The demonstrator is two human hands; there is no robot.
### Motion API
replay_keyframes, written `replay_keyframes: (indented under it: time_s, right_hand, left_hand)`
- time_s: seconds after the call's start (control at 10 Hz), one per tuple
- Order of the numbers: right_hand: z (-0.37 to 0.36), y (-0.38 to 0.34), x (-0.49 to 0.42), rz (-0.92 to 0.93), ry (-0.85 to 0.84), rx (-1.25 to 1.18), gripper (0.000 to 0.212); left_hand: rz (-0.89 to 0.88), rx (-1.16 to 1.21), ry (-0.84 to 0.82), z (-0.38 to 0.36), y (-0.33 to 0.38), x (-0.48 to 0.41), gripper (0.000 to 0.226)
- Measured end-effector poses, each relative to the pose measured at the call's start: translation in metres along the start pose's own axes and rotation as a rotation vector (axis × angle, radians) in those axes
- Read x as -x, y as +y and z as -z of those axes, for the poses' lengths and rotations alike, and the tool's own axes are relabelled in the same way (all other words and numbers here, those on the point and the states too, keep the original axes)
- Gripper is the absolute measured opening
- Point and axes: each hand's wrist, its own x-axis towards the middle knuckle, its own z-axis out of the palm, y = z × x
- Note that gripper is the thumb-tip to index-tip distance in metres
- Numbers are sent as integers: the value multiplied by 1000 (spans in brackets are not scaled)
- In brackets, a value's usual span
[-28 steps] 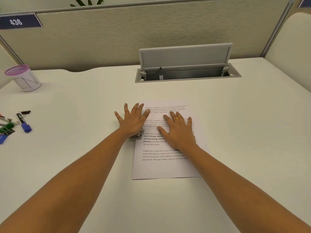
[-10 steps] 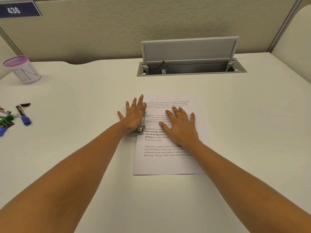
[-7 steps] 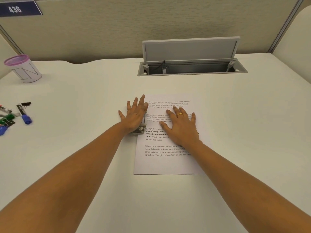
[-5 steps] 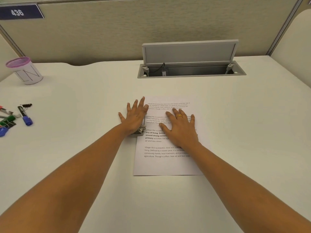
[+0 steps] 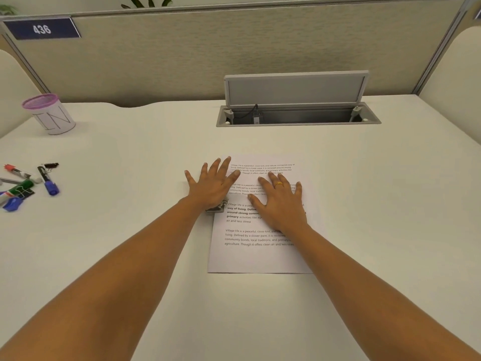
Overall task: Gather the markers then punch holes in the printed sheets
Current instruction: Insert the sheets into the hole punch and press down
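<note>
At tabletop (image 5: 364, 204) centre, little has changed: punch (image 5: 217, 207) pressed by flat left hand (image 5: 210, 187), sheets (image 5: 260, 256) pinned by flat right hand (image 5: 279, 204). Punching seems underway.

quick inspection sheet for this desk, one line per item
surface: white desk top, no spills seen
job's things: white printed sheets lie flat at centre; grey metal hole punch at their left edge, mostly hidden under the left hand; red, green and blue capped markers lie loose at far left
clutter: black binder clip by the markers; white cup with purple mesh rim at back left
hands: left hand flat on the punch; right hand, gold ring, flat on the sheets
cables: black cable in the open grey desk hatch
surroundings: beige partition, blue 436 plate, green leaves above
</note>
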Motion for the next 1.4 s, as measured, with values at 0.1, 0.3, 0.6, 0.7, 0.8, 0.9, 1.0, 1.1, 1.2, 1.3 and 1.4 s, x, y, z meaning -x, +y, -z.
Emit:
replay_keyframes:
  time_s: [0.1,0.3,0.6,0.7,0.8,0.9,1.0,1.1,1.2,1.3,1.4]
  right_hand:
    - [0,0,0,-1,1,1,62]
    - [0,0,0,0,4,5,62]
    - [0,0,0,4,10,-3,61]
    - [-1,1,0,3,9,-3,61]
    - [-1,1,0,3,5,0,61]
    - [-1,2,-1,5,4,-2,61]
    - [-1,2,0,8,2,-2,61]
    - [-1,2,-1,9,4,-6,61]
    - [-2,2,-1,9,2,-2,61]
    - [-1,3,-1,10,2,0,61]
    - [-1,2,-1,12,5,-3,61]
  left_hand:
    - [0,-31,-5,1,2,1,60]
    - [-4,-90,-3,4,6,0,62]
    - [-19,-135,43,3,10,-1,65]
    - [-25,-59,46,3,8,-3,63]
    - [-31,183,117,4,6,-6,55]
    - [11,484,271,6,5,-6,50]
    - [118,611,377,7,0,-1,44]
    - [198,635,413,7,-3,6,44]
    - [232,681,399,8,-3,11,51]
    - [235,736,395,7,-2,14,53]
    - [225,766,382,8,-2,17,49]
